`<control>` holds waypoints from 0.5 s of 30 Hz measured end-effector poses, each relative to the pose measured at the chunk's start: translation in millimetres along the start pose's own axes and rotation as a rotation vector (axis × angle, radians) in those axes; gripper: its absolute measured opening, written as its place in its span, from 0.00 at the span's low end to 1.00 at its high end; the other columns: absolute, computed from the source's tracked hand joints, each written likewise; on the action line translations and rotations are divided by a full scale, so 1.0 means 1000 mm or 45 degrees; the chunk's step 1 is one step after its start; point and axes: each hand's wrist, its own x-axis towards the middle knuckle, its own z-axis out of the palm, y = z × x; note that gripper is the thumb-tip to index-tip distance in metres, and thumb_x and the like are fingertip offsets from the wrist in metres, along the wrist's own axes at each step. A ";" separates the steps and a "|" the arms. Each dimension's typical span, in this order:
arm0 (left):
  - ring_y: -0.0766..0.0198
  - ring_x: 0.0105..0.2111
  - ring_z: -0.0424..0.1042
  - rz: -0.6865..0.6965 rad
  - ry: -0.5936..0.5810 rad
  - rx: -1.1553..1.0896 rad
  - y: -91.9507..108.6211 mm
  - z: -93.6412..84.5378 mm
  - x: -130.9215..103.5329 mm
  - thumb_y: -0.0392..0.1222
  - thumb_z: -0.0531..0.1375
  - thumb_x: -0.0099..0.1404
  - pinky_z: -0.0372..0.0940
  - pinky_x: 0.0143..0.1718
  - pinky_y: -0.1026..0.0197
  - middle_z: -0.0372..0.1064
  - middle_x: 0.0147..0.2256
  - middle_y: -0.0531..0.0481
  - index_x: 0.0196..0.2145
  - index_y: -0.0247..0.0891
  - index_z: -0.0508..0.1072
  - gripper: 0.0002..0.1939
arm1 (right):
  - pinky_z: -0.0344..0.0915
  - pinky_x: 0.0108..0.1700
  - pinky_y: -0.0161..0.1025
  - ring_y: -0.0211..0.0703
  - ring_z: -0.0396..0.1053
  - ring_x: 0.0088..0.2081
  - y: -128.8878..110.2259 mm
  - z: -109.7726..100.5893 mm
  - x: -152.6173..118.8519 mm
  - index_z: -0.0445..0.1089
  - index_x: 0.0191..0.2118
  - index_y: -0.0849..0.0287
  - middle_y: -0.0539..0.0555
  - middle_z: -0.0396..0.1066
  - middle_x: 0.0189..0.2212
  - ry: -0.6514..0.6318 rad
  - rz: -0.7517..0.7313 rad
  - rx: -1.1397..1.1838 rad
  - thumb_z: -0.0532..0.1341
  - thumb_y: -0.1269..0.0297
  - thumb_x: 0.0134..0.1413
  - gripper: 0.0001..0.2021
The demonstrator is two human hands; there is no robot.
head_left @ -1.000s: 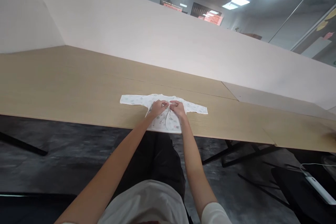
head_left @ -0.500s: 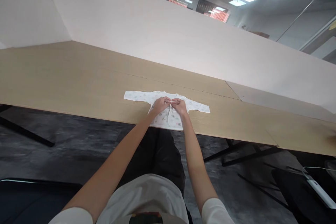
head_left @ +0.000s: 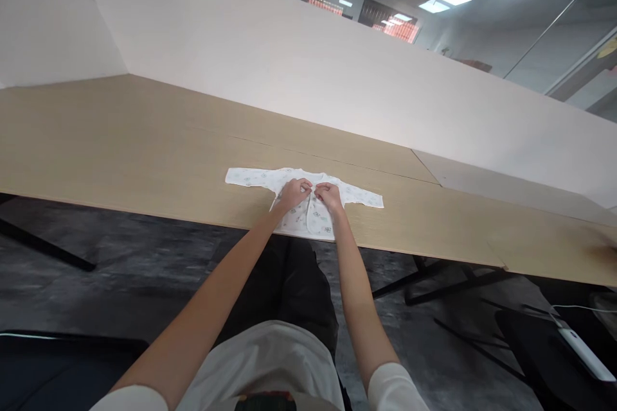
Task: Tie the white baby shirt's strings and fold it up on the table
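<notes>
A small white baby shirt with a scattered print lies spread on the table, its long sleeves stretched out to both sides. Its front opening runs down the middle, and the hem reaches the table's near edge. My left hand is closed in a pinch on the upper front, just left of the opening. Close beside it, my right hand pinches the cloth on the other side. A narrow gap separates the fingertips of the two hands. Whatever small fastening may be between the fingers is too small to make out.
The long wooden table runs across the view, with a white partition along its back. Black chairs stand at lower right, one bearing a white device with a cable. A dark surface is at lower left.
My fingertips have drawn slightly apart at the shirt's front opening. The shirt lies as before, and the whole view has shifted a little.
</notes>
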 end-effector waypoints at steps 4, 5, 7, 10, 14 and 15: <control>0.57 0.41 0.74 -0.015 0.032 0.141 -0.001 0.000 -0.001 0.36 0.60 0.57 0.66 0.47 0.58 0.78 0.36 0.48 0.36 0.40 0.78 0.09 | 0.53 0.22 0.32 0.34 0.57 0.18 0.000 -0.001 -0.004 0.71 0.29 0.61 0.44 0.62 0.14 -0.051 0.052 -0.007 0.58 0.68 0.35 0.10; 0.56 0.42 0.74 -0.021 0.039 0.194 0.000 0.000 -0.002 0.36 0.59 0.58 0.65 0.48 0.57 0.78 0.37 0.48 0.36 0.39 0.78 0.09 | 0.54 0.22 0.32 0.34 0.57 0.17 -0.001 -0.001 -0.005 0.73 0.29 0.61 0.44 0.63 0.15 -0.059 0.044 -0.052 0.58 0.68 0.37 0.09; 0.53 0.43 0.73 -0.030 0.043 0.314 0.002 -0.001 -0.003 0.36 0.59 0.58 0.64 0.49 0.54 0.78 0.37 0.46 0.35 0.39 0.79 0.10 | 0.56 0.24 0.33 0.34 0.58 0.18 -0.005 -0.002 -0.007 0.75 0.28 0.62 0.46 0.65 0.16 -0.075 0.008 -0.177 0.58 0.68 0.39 0.09; 0.50 0.45 0.72 0.029 0.020 0.493 0.005 -0.006 -0.005 0.35 0.57 0.58 0.62 0.49 0.52 0.77 0.36 0.42 0.32 0.38 0.79 0.10 | 0.62 0.31 0.34 0.37 0.64 0.22 -0.013 -0.002 -0.008 0.77 0.29 0.62 0.47 0.68 0.17 -0.105 -0.090 -0.402 0.59 0.70 0.42 0.09; 0.53 0.36 0.74 0.091 -0.190 0.379 0.003 -0.011 -0.011 0.41 0.56 0.59 0.64 0.42 0.56 0.76 0.28 0.44 0.27 0.37 0.79 0.12 | 0.64 0.41 0.36 0.43 0.70 0.32 -0.023 0.003 -0.020 0.77 0.39 0.63 0.51 0.72 0.23 0.005 -0.203 -0.604 0.61 0.66 0.49 0.13; 0.55 0.33 0.74 0.095 -0.253 0.271 0.002 -0.011 -0.013 0.43 0.55 0.60 0.65 0.39 0.58 0.76 0.27 0.45 0.27 0.37 0.79 0.14 | 0.64 0.42 0.36 0.43 0.71 0.33 -0.023 0.004 -0.025 0.76 0.43 0.64 0.52 0.73 0.25 0.044 -0.206 -0.619 0.61 0.64 0.51 0.15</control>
